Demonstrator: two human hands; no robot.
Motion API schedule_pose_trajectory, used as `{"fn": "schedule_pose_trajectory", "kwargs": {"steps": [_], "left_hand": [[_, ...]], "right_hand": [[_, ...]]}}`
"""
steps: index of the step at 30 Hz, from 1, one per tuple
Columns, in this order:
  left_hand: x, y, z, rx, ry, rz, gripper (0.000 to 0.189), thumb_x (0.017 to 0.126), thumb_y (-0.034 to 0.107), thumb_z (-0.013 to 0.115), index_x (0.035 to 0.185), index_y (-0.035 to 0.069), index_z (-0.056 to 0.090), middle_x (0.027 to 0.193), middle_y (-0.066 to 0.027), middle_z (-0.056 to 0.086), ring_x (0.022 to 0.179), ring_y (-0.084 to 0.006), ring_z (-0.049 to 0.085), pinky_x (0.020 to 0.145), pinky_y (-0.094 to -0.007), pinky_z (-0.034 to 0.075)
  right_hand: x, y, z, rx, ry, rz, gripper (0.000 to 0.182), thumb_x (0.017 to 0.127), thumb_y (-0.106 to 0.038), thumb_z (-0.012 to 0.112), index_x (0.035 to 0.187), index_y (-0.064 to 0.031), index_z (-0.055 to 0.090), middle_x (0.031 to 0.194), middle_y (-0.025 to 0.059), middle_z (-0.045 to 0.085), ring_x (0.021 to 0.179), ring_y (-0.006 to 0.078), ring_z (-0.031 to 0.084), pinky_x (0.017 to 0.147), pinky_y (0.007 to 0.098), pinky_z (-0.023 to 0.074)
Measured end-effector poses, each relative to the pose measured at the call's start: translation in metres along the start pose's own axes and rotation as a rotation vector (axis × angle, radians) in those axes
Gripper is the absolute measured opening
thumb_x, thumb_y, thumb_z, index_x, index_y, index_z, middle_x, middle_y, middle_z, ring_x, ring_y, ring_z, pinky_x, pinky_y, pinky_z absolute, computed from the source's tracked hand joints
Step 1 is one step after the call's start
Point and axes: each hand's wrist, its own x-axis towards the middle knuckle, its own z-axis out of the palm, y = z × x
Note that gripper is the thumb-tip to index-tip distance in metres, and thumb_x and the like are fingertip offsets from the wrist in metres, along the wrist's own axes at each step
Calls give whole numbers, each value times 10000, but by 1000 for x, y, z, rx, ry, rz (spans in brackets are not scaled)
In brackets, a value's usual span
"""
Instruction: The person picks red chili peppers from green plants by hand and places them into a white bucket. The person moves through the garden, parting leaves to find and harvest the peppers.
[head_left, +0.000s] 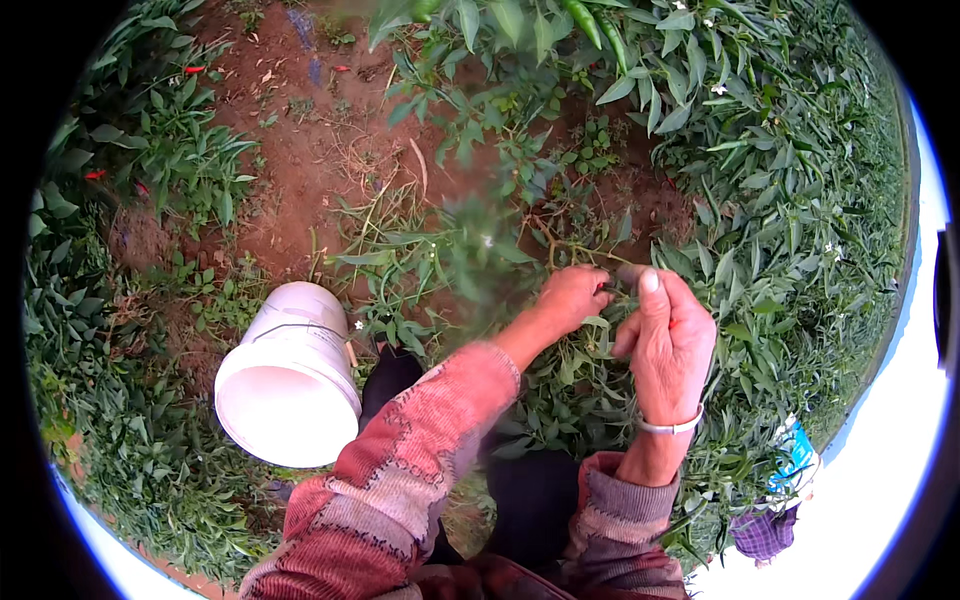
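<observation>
My left hand (574, 296) is closed in the pepper plant in front of me, with a small bit of a red chili pepper (602, 286) showing between its fingers. Just to its right, my right hand (671, 337) is raised, thumb up and fingers curled. A glimpse of red, probably another chili, shows between those fingers; most of it is hidden. A bare brownish branch (551, 244) of the plant runs just beyond both hands. Left of my forearm is a white plastic bucket (296, 304) with a wire handle, its mouth facing me and its visible inside white.
Dense pepper plants (780, 187) with green chilies (583, 22) stand to the right. More plants (172, 142) line the left, with a few red chilies (193, 70). Reddish soil (300, 150) runs between. At lower right is a person in a plaid garment (763, 532).
</observation>
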Motion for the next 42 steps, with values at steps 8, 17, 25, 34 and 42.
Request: {"fn": "schedule_pose_trajectory", "kwargs": {"steps": [8, 17, 25, 34, 42], "left_hand": [[20, -29, 0, -309, 107, -58, 149, 690, 169, 497, 689, 20, 496, 663, -134, 477, 622, -300, 476, 552, -368, 379], [39, -35, 26, -513, 159, -57, 130, 702, 128, 488, 755, 9, 479, 671, -115, 453, 567, -273, 475, 491, -349, 377], [46, -52, 42, -607, 78, -32, 104, 706, 113, 482, 739, 18, 456, 661, -94, 435, 537, -231, 450, 471, -311, 362], [50, -52, 19, -704, 230, 40, 121, 724, 130, 482, 782, 26, 510, 621, -98, 489, 483, -207, 465, 438, -296, 378], [1, -54, -68, -2176, 563, -419, 157, 768, 181, 426, 888, 82, 451, 682, -21, 498, 531, -81, 439, 395, -187, 301]], "right_hand": [[236, 78, 79, 12, 291, 97, 164, 687, -142, 507, 778, -11, 544, 593, 81, 527, 533, 157, 481, 515, 240, 371], [357, 99, 110, -898, 328, -699, 263, 635, -219, 538, 837, -51, 541, 749, 153, 546, 682, 287, 521, 613, 329, 406], [402, 100, 116, -1028, 286, -581, 281, 624, -284, 592, 776, -50, 559, 727, 130, 553, 657, 275, 526, 564, 334, 407], [365, 80, 110, 702, -54, 151, 115, 734, -171, 461, 743, -57, 473, 539, 24, 443, 305, 74, 263, 281, 193, 190], [200, 7, 113, 634, -236, 373, 171, 750, -165, 345, 680, -21, 406, 559, 93, 415, 340, 72, 246, 303, 182, 184]]}}
